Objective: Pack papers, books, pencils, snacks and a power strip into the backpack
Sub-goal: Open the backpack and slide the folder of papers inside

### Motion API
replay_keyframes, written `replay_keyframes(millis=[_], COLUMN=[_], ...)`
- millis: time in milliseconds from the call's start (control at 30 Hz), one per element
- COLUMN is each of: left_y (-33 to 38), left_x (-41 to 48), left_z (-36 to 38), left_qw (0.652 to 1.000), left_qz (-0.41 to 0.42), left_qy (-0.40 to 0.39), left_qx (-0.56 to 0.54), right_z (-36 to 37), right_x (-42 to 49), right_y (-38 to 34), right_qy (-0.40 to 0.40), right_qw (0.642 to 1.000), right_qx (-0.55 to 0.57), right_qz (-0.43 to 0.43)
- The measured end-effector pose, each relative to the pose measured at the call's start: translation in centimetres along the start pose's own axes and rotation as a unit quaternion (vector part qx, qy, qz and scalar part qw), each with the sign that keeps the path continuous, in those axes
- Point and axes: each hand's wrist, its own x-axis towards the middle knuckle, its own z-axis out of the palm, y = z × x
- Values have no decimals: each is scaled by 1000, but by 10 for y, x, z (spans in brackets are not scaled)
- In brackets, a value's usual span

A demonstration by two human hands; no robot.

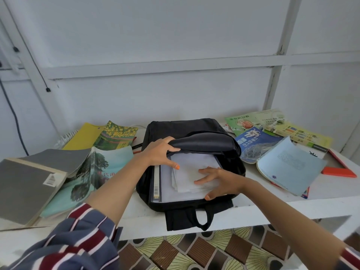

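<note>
The right hand [216, 180], spread flat, presses on the papers [194, 162] lying directly beneath it inside the open backpack [175, 129] — their long edge running away toward the flap [204, 141], which the left hand [159, 152] grips and holds up — so any push deeper likely goes straight ahead.

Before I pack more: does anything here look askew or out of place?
The white papers in the backpack lie skewed across the book beneath, edges uneven. At right, a pale blue booklet lies crooked, its far corner curled up. At left, the grey book's cover is bent upward.
</note>
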Motion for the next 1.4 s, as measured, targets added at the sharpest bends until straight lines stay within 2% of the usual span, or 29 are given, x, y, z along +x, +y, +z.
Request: replay_keyframes(millis=[167,400,533,700,1067,1167,1300,1400], left_y=[2,2,-1,-2,-2,-6,-9,-3], left_x=[-3,-1,-1,0,-1,-2,-5,-6], left_z=[0,-3,-2,-1,3,7,13,11], left_qw=[1000,1000,1000,1000,1000,999,991,991], left_qz=[-4,0,5,2,2,2,9,1], left_qy=[-3,-3,-3,-1,-10,-42,-124,-124], left_qx=[1,3,-1,2,1,-28,-57,-46], right_z=[1,3,21,17,13,12,7,4], right_x=[11,23,29,37,41,37,27,19], right_y=[5,-10,-14,-11,-9,-15,-23,-29], right_qy=[23,56,43,71,59,72,89,79], right_qw=[1000,993,983,981,985,989,993,995], right_qx=[-11,-108,-181,-179,-159,-130,-76,-65], right_qz=[-4,5,-11,-11,-9,-12,-6,7])
